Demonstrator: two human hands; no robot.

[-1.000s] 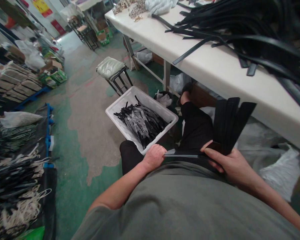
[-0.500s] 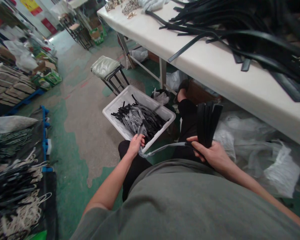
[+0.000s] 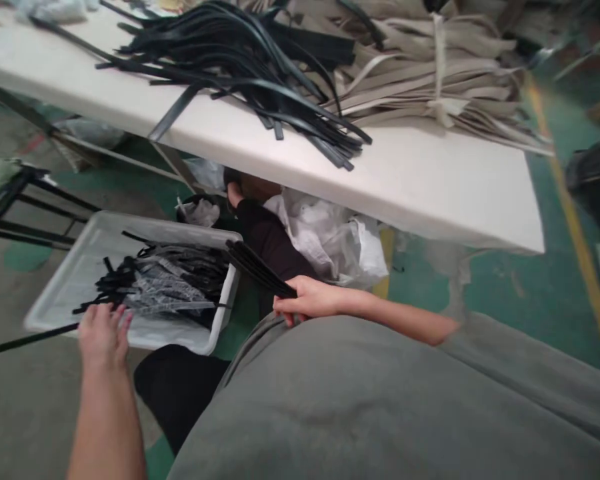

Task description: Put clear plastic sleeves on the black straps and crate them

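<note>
- Here, the right hand [image 3: 305, 303] is clenched around a black bundle [image 3: 260, 270], held near the lap.
- The left hand [image 3: 103, 330] lies fingers-out at the near rim of a white tray [image 3: 75, 267] and meets a loose strip [image 3: 30, 338]. I cannot tell if it grips.
- The step looks like sorting at the tray's tangled pieces [image 3: 170, 287]. Lifting one calls for a clean pinch.
- Farther off, a desk [image 3: 430, 187] carries long straps [image 3: 240, 60].

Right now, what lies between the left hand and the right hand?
Head view: the near corner of the white tray, heaped with black strips, lies between the left hand and the right hand, which grips a bundle of black straps.
</note>
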